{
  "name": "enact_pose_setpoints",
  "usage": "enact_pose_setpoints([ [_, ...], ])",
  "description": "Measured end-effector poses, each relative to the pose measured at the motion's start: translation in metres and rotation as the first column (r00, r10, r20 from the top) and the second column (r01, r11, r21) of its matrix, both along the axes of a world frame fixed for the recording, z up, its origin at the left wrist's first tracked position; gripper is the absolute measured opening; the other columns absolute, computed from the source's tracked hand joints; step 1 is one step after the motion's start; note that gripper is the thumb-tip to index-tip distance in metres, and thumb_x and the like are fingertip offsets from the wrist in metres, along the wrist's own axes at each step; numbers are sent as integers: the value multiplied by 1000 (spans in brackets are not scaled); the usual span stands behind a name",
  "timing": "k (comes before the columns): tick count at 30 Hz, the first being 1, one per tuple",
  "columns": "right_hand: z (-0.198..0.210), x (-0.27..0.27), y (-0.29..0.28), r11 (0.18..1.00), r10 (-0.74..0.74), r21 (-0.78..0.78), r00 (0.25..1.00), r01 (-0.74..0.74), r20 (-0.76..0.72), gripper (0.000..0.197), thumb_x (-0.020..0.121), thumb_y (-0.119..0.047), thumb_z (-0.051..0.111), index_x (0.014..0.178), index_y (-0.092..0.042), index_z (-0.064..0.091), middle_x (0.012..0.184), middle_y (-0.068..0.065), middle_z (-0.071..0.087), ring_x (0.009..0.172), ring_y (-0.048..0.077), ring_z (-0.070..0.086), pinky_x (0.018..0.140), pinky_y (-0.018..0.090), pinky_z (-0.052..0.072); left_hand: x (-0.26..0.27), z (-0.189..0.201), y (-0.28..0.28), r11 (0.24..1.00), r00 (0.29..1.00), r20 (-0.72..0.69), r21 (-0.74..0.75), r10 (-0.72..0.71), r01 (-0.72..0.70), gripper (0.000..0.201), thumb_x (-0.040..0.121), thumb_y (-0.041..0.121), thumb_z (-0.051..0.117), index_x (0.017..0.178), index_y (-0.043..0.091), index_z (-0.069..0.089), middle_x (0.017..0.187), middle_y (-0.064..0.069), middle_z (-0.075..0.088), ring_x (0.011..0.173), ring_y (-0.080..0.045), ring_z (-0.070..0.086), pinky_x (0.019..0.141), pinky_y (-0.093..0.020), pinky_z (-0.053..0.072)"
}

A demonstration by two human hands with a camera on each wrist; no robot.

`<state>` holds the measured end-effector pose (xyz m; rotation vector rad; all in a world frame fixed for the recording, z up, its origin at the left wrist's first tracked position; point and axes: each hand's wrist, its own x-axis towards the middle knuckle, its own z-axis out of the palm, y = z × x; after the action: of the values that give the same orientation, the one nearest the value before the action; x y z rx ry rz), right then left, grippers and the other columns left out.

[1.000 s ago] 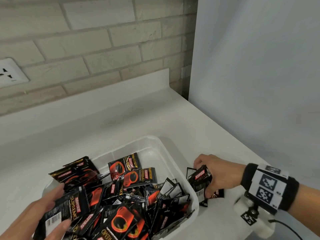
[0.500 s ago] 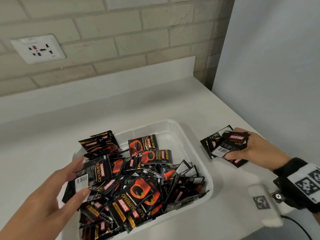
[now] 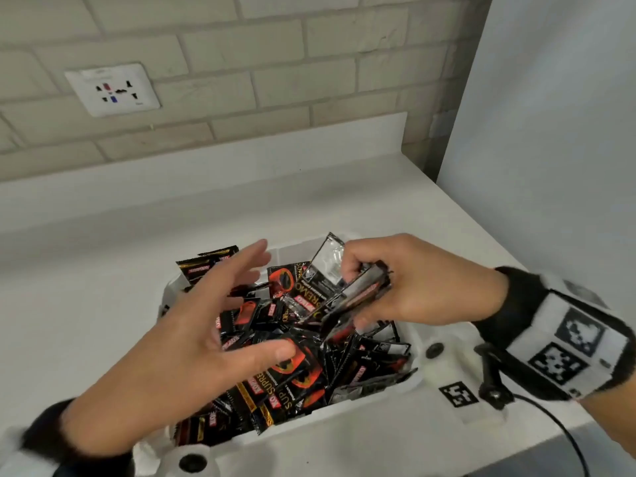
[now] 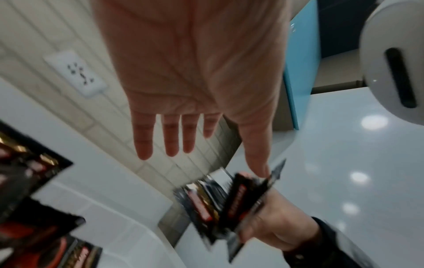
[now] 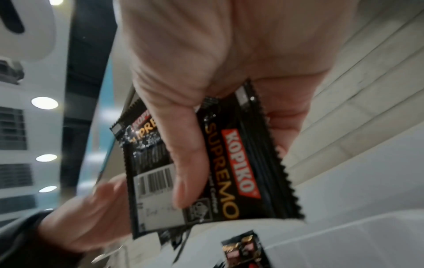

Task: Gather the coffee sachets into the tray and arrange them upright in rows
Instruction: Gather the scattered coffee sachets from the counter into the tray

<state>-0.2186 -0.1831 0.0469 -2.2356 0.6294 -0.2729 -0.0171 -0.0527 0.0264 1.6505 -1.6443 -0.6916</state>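
Note:
A white tray [image 3: 407, 333] on the counter is heaped with black and red coffee sachets [image 3: 296, 370] lying jumbled. My right hand [image 3: 406, 287] hovers over the tray's right half and grips a bunch of sachets [image 3: 351, 294], thumb across the top one [image 5: 229, 172]. The bunch [image 4: 229, 201] also shows in the left wrist view. My left hand [image 3: 206, 325] is open above the tray's left half, fingers [image 4: 169, 137] spread and straight, holding nothing. Its thumb tip lies close to the bunch.
The tray sits on a white counter [image 3: 103, 270] against a brick wall with a socket plate [image 3: 112, 89]. A pale wall panel [image 3: 550, 132] closes off the right side. A cable [image 3: 568, 438] runs from my right wrist near the counter's front edge.
My right hand lifted the bunch of sachets from the counter right of the tray and carried it left over the tray. My left hand rose off the pile and opened toward the bunch.

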Motion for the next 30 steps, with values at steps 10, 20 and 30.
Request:
enact_pose_setpoints([
  [10, -30, 57, 12, 988, 151, 33, 983, -149, -107, 48, 73, -16, 75, 112, -24, 47, 101, -9, 54, 88, 7, 55, 76, 16, 47, 6, -14, -7, 995, 996, 20, 53, 89, -90, 71, 77, 18, 69, 119, 60, 31, 109, 13, 57, 91, 4, 62, 66, -11, 51],
  [20, -27, 23, -16, 986, 167, 72, 947, -153, -275, 43, 84, -31, 64, 123, -35, 47, 122, -12, 49, 100, 7, 56, 82, 22, 49, 44, -31, 21, 916, 988, 156, 395, 5, -67, 60, 86, 10, 60, 113, 59, 38, 92, 18, 67, 76, -9, 63, 64, -18, 51],
  [30, -44, 54, -68, 969, 27, 235, 920, 71, -392, 45, 92, -27, 52, 134, -15, 43, 133, 3, 46, 114, 16, 50, 91, 24, 44, 40, -43, 15, 961, 840, 538, 193, 64, -197, 85, 87, 30, 57, 128, 53, -15, 122, 29, 15, 112, 3, 21, 100, -25, 24],
])
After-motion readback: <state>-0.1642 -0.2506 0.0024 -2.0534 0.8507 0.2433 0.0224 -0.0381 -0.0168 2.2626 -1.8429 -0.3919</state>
